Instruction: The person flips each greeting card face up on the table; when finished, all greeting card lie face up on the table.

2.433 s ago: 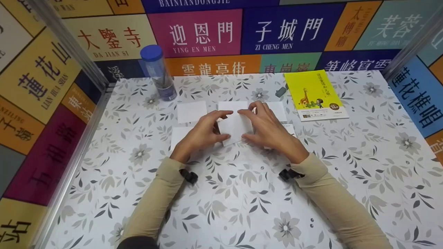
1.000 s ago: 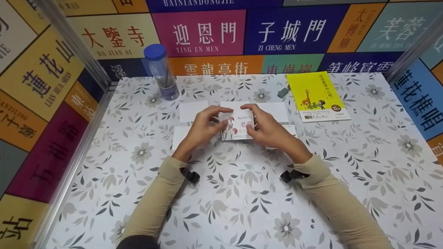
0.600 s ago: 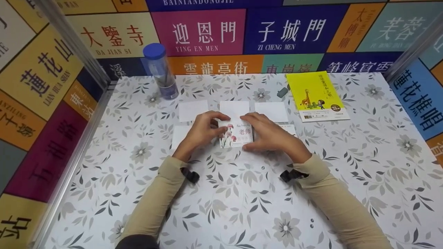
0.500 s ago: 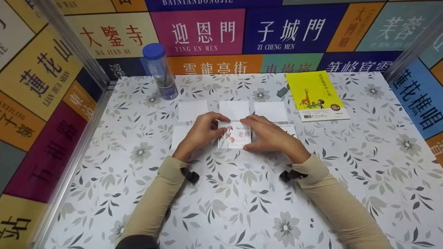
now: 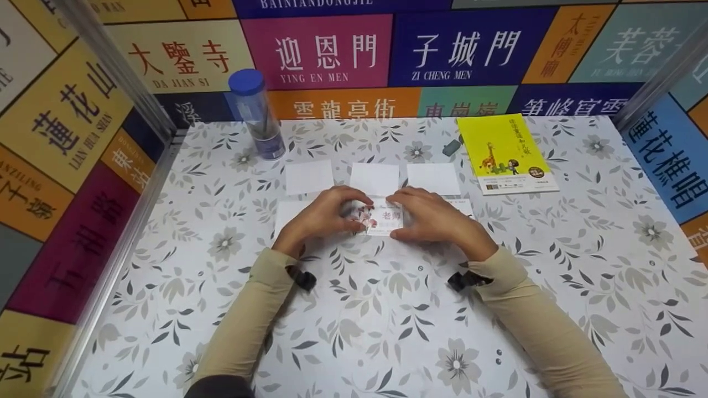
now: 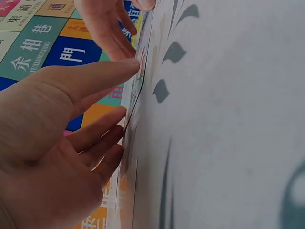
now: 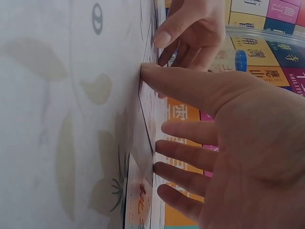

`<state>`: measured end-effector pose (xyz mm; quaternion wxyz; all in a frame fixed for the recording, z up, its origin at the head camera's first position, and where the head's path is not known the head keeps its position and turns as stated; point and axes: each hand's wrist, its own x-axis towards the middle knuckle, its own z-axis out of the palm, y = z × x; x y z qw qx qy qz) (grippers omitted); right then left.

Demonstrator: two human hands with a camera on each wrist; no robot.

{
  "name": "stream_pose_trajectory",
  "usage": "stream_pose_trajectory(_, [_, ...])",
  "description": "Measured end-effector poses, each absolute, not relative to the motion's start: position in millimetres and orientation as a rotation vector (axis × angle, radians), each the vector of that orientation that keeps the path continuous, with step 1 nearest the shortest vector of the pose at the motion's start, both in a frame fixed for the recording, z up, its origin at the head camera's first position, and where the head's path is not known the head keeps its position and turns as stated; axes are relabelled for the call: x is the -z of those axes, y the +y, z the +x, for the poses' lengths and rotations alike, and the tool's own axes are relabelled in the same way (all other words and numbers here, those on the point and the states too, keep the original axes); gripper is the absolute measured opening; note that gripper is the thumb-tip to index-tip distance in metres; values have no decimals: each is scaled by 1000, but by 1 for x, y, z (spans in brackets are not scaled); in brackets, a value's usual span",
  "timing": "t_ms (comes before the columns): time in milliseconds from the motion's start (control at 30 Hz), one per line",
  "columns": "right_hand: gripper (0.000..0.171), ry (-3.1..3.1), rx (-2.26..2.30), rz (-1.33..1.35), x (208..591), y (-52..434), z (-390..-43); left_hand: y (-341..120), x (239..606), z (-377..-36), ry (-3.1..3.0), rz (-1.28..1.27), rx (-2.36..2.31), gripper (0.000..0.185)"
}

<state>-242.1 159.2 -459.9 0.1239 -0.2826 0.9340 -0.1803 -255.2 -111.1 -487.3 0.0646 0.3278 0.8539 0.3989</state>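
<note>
A small greeting card with pink flowers and red characters lies on the floral-covered table between both hands. My left hand rests at the card's left side, thumb near its printed face and fingers near its far edge. My right hand sits at the right side; in the right wrist view its thumb touches the card's near corner and the fingers are spread and nearly straight. Another printed card lies partly beneath the right hand. A white card shows partly from under the left hand.
Behind the hands lie three white cards in a row: left, middle and right. A blue-lidded clear bottle stands back left. At back right are a small green object and a yellow book.
The card was first blank side up in both hands, then tilted with its print showing. It was lowered flat onto the table, and the fingers loosened around it.
</note>
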Motion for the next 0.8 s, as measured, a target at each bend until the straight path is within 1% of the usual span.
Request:
stream_pose_trajectory(167, [82,2712,521,-817,461,160,-242,-113,488,-256,2551,1044,-1175,52])
stream_pose_trajectory(500, [78,2685,550,-849,462,164,-242,-112,488,-256,2538,1090,-1148,51])
stream_pose_trajectory(700, [85,2736,523,-855,459,159,-238,-113,488,-257,2548,1062,-1105,50])
stream_pose_trajectory(800, [82,2752,499,-905,459,154,-236,-114,488,-257,2552,1062,-1092,50])
